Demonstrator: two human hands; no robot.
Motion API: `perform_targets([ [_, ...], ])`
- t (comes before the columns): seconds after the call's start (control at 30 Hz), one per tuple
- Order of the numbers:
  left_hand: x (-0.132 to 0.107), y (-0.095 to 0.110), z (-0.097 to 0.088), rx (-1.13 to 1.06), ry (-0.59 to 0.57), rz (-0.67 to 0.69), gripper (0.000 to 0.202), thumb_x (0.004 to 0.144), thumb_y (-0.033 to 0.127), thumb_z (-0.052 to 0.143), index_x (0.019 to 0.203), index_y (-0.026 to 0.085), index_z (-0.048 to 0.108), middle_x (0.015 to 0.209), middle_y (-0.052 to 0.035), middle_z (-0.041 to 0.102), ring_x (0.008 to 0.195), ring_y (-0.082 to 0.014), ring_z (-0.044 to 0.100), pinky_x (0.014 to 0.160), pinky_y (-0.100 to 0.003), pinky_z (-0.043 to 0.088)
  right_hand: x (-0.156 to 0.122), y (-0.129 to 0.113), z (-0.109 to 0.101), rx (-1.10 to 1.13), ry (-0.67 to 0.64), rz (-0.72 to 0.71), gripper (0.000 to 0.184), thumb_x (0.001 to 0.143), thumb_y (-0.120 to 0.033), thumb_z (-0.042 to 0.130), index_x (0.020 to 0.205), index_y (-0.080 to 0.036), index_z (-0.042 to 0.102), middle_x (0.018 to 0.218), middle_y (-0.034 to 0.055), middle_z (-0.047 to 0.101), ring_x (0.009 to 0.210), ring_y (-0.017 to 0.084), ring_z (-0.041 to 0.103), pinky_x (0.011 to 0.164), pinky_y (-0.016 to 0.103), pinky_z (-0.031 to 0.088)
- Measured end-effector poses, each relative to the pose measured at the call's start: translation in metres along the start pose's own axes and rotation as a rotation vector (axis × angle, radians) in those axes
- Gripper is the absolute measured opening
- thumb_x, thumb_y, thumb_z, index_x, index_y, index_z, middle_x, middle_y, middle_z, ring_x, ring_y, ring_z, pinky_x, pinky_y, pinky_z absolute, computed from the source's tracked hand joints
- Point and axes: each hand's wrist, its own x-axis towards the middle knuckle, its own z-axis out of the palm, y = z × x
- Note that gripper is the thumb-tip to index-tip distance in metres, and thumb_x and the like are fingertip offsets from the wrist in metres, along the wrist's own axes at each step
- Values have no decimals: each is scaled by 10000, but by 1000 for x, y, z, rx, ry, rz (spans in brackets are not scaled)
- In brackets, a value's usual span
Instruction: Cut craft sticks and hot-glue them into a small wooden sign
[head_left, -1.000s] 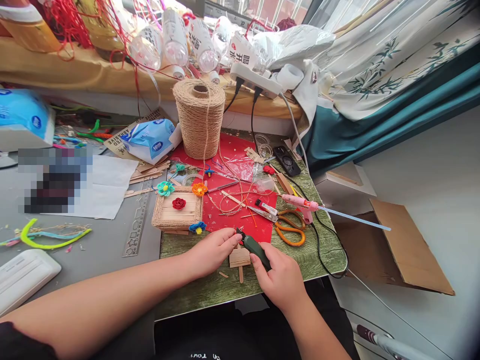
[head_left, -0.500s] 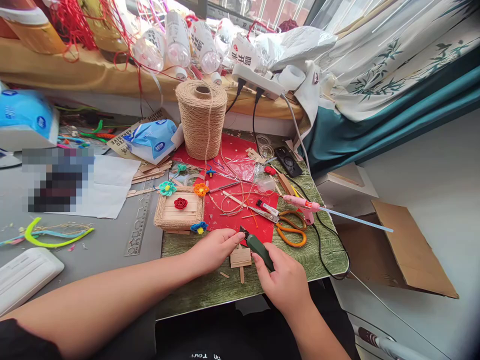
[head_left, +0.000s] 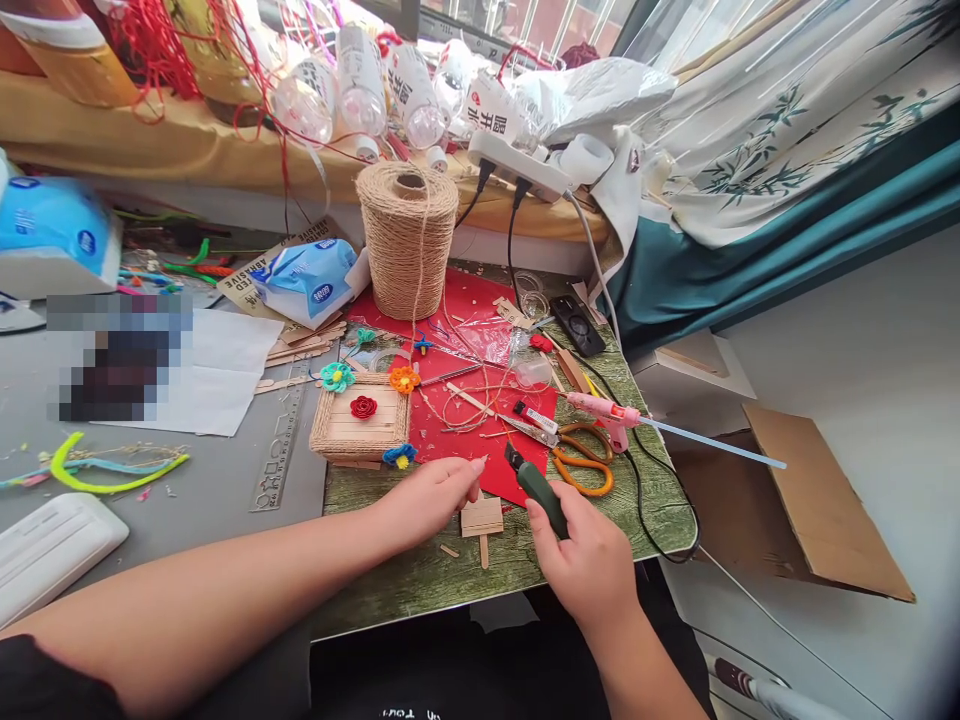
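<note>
My right hand (head_left: pixel 592 565) is closed round a dark green cutter (head_left: pixel 536 483), its black tip pointing up and left over the red sheet (head_left: pixel 517 480). My left hand (head_left: pixel 431 497) rests on the green mat with fingers curled, thumb and forefinger pinched just left of a small piece made of flat wooden sticks (head_left: pixel 481 521). What, if anything, those fingers pinch I cannot make out. Beyond the left hand sits a twine-wrapped stick frame (head_left: pixel 360 425) with a red rose and small coloured flowers at its corners.
Orange-handled scissors (head_left: pixel 581 460), a pink glue gun (head_left: pixel 611 412) with its stick, and a black cord lie to the right. A big twine spool (head_left: pixel 406 240), tissue packs, a ruler (head_left: pixel 279 445), bottles and a power strip (head_left: pixel 517 165) crowd the back. Cardboard (head_left: pixel 817 510) lies off the table's right edge.
My right hand has pulled the green cutter to the right, away from the left hand's fingertips. The stick piece now lies uncovered between the hands. The left hand has barely moved.
</note>
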Motion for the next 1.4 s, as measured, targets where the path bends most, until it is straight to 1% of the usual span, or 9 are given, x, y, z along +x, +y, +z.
perform_targets([
  [0.1,1,-6,1,-35,-3,43,459,1025,590,395,858,197,565,667,48,434,576,-125,369,537,-263,291,-3,-4,3,30,-73,-10,264,1052,-435,527,1068,-211,667,862,41,752,748,225,719,659,301,460],
  [0.23,4,-15,2,-31,1,129,416,1030,564,445,875,195,556,808,13,521,719,-143,461,628,-255,389,-4,-11,7,57,-135,-11,258,1054,-427,512,1041,-217,662,847,36,743,735,218,711,651,296,450],
  [0.43,6,-18,2,-52,-20,151,380,1041,536,449,911,195,556,819,21,494,729,-138,429,637,-249,383,-3,-11,6,70,-176,-7,261,1050,-423,511,1043,-214,669,833,40,732,740,217,711,656,296,451],
  [0.63,1,-8,2,-48,-29,124,274,1003,443,500,921,192,571,776,36,459,681,-130,380,607,-250,343,-4,-8,8,69,-210,-9,272,1044,-425,526,1113,-204,669,894,61,753,799,235,729,710,303,480],
  [0.83,-1,4,2,58,-17,132,395,997,556,479,846,194,523,791,29,476,738,-149,423,679,-270,376,-2,-10,7,64,-208,-22,273,1046,-416,519,1099,-201,679,889,56,757,802,226,737,704,293,488],
  [1.0,-1,3,1,75,-12,123,421,993,582,466,814,203,494,753,42,443,694,-142,385,648,-265,350,-4,-12,8,49,-178,-27,272,1046,-406,520,1089,-193,684,868,56,754,791,227,742,697,298,491],
  [1.13,0,3,1,58,-21,112,420,985,585,478,831,197,523,746,43,437,690,-141,384,634,-257,344,-5,-12,9,59,-160,-21,272,1049,-401,517,1106,-190,680,903,68,765,815,233,749,712,298,495],
  [1.23,1,2,0,34,-38,103,435,980,603,494,848,192,544,755,42,449,693,-139,392,630,-251,339,-6,-13,7,68,-146,-17,266,1047,-406,522,1093,-196,678,899,57,765,783,224,738,686,294,482],
  [1.4,1,2,0,57,-43,80,471,974,640,499,808,199,504,707,60,394,650,-125,347,608,-250,299,-8,-12,6,80,-149,-14,255,1051,-412,526,1069,-206,676,856,37,744,736,207,711,666,292,466],
])
